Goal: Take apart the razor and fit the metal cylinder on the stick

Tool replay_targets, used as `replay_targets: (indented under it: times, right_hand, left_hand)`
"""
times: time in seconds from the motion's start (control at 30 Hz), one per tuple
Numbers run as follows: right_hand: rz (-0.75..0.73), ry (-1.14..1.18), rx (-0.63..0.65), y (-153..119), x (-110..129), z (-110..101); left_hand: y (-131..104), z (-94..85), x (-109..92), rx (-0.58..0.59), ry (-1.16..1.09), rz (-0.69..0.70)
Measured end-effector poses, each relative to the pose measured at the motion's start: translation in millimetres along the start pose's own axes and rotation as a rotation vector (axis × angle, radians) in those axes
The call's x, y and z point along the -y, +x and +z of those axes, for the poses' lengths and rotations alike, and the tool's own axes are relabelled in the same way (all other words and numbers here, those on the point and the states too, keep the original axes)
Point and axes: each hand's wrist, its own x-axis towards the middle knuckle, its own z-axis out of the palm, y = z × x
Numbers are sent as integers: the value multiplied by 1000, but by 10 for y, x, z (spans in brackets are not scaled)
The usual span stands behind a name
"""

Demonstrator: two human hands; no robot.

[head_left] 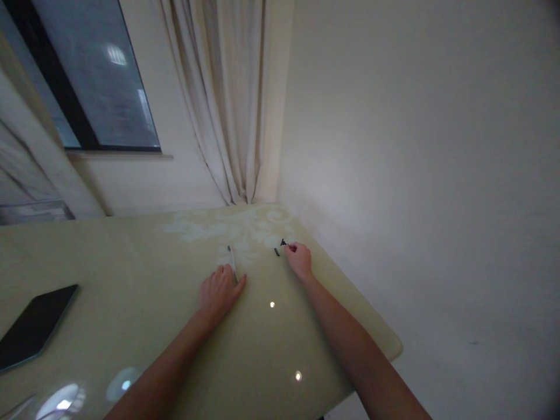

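My left hand (221,289) rests on the pale yellow-green table (249,361), its thumb spread away from the fingers. A thin white stick-like item (233,262) with a dark tip lies beside its fingertips, its lower end between thumb and fingers. Farther right, my right hand (300,260) pinches a small black piece (283,242) that pokes out past the fingertips; its exact shape is too small to tell. Just left of that hand, a short dark bar (276,252) lies on the table.
A dark flat tablet-like object (37,326) lies at the left of the table. A white wall (394,175) runs along the table's right edge. Curtains (231,105) and a window (96,76) stand behind. Lamp reflections show on the glossy top.
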Motion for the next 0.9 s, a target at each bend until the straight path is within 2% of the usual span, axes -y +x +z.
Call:
replay_targets:
  times: [0.17,0.43,0.57,0.63,0.7,0.77,0.8,0.83,0.9]
  right_hand:
    - [42,-107,-3,53,2,33]
    - [43,-182,-6,99,11,62]
    - [-20,-194,-38,52,34,25]
    - [-115,-175,-51,-29,82,16]
    - [-296,-69,-11,-150,174,56]
    - [-473,171,104,-289,303,159]
    - [-478,312,168,-353,373,227]
    - [-418,455,220,-406,439,298]
    - [-199,721,368,-465,537,415]
  left_hand:
    - [-7,-23,-4,59,47,-11]
    - [-24,-25,38,62,19,-42]
    - [-54,-45,54,24,-27,-49]
    - [-62,-54,41,-59,-39,-1]
    - [-61,-56,-4,-186,-25,101]
    - [-48,-47,-86,-317,2,247]
    - [-37,-38,-137,-369,9,325]
    - [-22,-28,-191,-411,7,399]
    - [25,-6,-289,-462,-29,503]
